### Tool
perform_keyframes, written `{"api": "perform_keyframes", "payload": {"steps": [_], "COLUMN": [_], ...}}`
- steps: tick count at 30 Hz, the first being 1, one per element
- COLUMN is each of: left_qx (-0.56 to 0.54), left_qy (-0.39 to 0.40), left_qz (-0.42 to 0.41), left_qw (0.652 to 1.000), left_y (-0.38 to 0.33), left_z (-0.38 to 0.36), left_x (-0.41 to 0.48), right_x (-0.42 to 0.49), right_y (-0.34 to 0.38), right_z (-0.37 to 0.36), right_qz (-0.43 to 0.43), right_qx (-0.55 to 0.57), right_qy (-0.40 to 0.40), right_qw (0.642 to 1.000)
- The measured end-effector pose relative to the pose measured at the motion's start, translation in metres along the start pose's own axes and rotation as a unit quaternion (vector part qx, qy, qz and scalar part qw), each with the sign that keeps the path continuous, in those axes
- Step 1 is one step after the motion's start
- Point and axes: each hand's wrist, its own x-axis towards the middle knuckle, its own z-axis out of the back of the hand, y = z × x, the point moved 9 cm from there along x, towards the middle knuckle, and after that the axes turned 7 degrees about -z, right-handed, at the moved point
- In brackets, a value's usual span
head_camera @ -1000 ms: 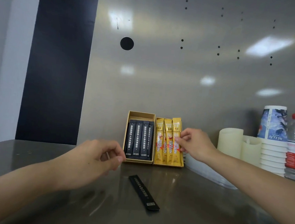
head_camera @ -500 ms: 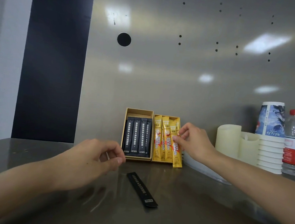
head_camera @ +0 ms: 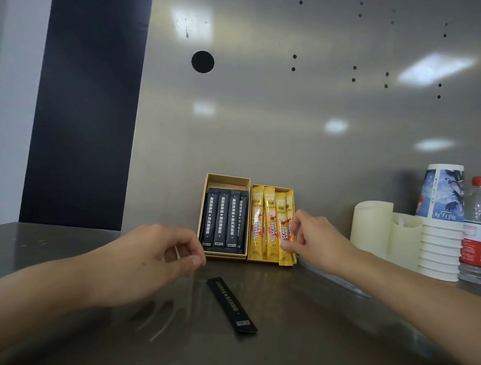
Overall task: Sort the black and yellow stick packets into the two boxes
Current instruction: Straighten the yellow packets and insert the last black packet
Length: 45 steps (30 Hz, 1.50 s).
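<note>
The right hand (head_camera: 316,243) reaches to the right box (head_camera: 259,260), where its thumb and fingers (head_camera: 298,220) pinch a yellow packet (head_camera: 283,232) on the far right of the row. That packet stands tilted, and its lower end pokes out over the box's front edge onto the bench (head_camera: 321,347). The other yellow packets (head_camera: 263,224) stand side by side in the same box, print facing out. Just to the left, touching it, the left box (head_camera: 227,178) holds four black packets (head_camera: 224,220) in a neat row. One loose black packet (head_camera: 232,305) lies flat on the bench in front of the boxes, set at a slant, apart from both hands. The left hand (head_camera: 146,261) hovers over the bench near the front left corner of the left box, its fingers loosely curled with the thumb tip close to the forefinger (nothing shows between them). Both boxes lean back against the metal wall (head_camera: 268,112). Off to the right stand two cream cylinders (head_camera: 371,227), a stack of paper cups (head_camera: 439,250) and a water bottle (head_camera: 480,230).
</note>
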Motion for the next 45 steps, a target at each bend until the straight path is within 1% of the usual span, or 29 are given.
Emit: {"api": "perform_keyframes", "payload": {"steps": [3,7,13,15,16,17,19,21,22,25,29,31,33,36,39,41,43,45], "left_qx": [0.006,0.008,0.020,0.020,0.019,0.017,0.020,0.031,0.037,0.050,0.061,0.063,0.062,0.059,0.061,0.058,0.062,0.067], "left_qy": [0.006,0.013,0.014,0.018,0.019,0.019,0.016,0.013,0.012,0.013,0.017,0.012,0.003,-0.007,-0.005,-0.003,0.002,0.005], "left_qz": [-0.005,-0.009,-0.010,-0.013,-0.013,-0.012,-0.012,-0.015,-0.015,-0.009,-0.002,-0.001,0.000,0.000,0.002,0.004,0.002,0.001], "left_qw": [1.000,1.000,1.000,1.000,1.000,1.000,1.000,0.999,0.999,0.999,0.998,0.998,0.998,0.998,0.998,0.998,0.998,0.998], "left_y": [-0.001,-0.001,-0.004,-0.005,-0.005,-0.005,-0.004,-0.003,-0.003,-0.004,-0.003,-0.002,-0.002,-0.001,-0.001,-0.001,-0.001,-0.001], "left_z": [-0.001,-0.002,-0.002,-0.002,-0.002,-0.002,-0.001,0.000,0.000,0.000,0.000,0.001,0.003,0.005,0.005,0.005,0.004,0.004], "left_x": [0.000,-0.001,-0.001,-0.001,-0.001,-0.001,-0.001,-0.001,-0.001,0.000,0.000,0.000,0.000,0.000,0.000,0.000,-0.001,-0.001], "right_x": [0.000,-0.001,-0.006,-0.012,-0.016,-0.022,-0.041,-0.066,-0.076,-0.082,-0.079,-0.079,-0.072,-0.050,-0.026,-0.010,0.003,0.014], "right_y": [0.003,0.012,0.015,0.022,0.028,0.037,0.063,0.092,0.104,0.119,0.116,0.115,0.111,0.091,0.070,0.064,0.063,0.064], "right_z": [0.001,-0.003,0.006,0.015,0.019,0.019,0.007,-0.011,-0.017,-0.021,-0.029,-0.032,-0.028,-0.012,0.006,0.017,0.020,0.016], "right_qz": [0.002,0.029,0.027,0.030,0.035,0.042,0.062,0.088,0.105,0.121,0.094,0.091,0.083,0.027,-0.025,-0.036,-0.040,-0.050], "right_qx": [-0.037,-0.070,-0.072,-0.050,-0.016,0.031,0.116,0.123,0.108,0.114,0.162,0.188,0.218,0.268,0.318,0.308,0.297,0.311], "right_qy": [-0.029,-0.050,-0.081,-0.085,-0.073,-0.044,0.068,0.171,0.195,0.214,0.275,0.289,0.265,0.192,0.124,0.087,0.069,0.066], "right_qw": [0.999,0.996,0.994,0.995,0.997,0.998,0.989,0.974,0.969,0.962,0.943,0.934,0.936,0.944,0.940,0.947,0.952,0.947]}}
